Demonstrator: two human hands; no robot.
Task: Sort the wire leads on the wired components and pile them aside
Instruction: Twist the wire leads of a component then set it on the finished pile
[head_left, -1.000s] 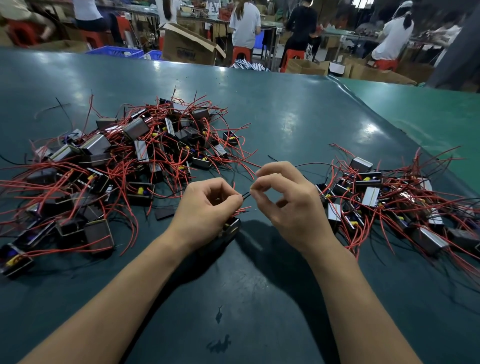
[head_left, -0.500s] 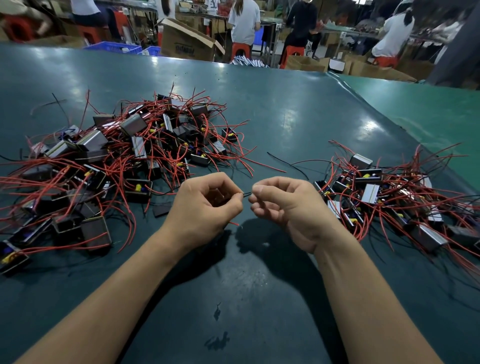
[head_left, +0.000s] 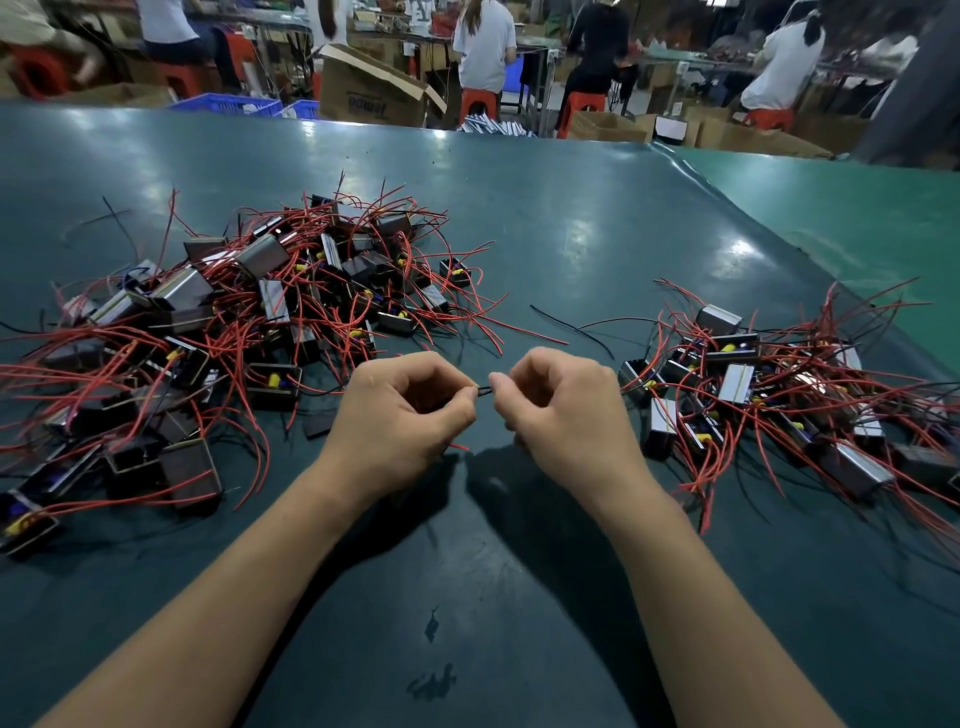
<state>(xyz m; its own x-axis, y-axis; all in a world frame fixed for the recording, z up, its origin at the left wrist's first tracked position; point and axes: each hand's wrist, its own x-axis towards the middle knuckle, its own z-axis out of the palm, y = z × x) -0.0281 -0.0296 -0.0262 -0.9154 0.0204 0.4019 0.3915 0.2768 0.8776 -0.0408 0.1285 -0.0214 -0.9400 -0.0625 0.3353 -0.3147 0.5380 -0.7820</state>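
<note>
Green desk (head_left: 519, 234) carries piles of wired parts either side of the hands; left hand (head_left: 400, 415) and right hand (head_left: 561, 410) pinch one black wire (head_left: 484, 389) between them.

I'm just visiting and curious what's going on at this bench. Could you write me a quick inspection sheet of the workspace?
Surface: dark green table, glossy, scuffed near the front edge.
Job's things: big pile of wired components on the left, smaller pile on the right.
Clutter: a loose black wire between the piles.
Grips: left hand and right hand pinch a short black lead between them.
Cables: red leads tangled through both piles.
Surroundings: cardboard boxes, red stools, seated workers behind.
</note>
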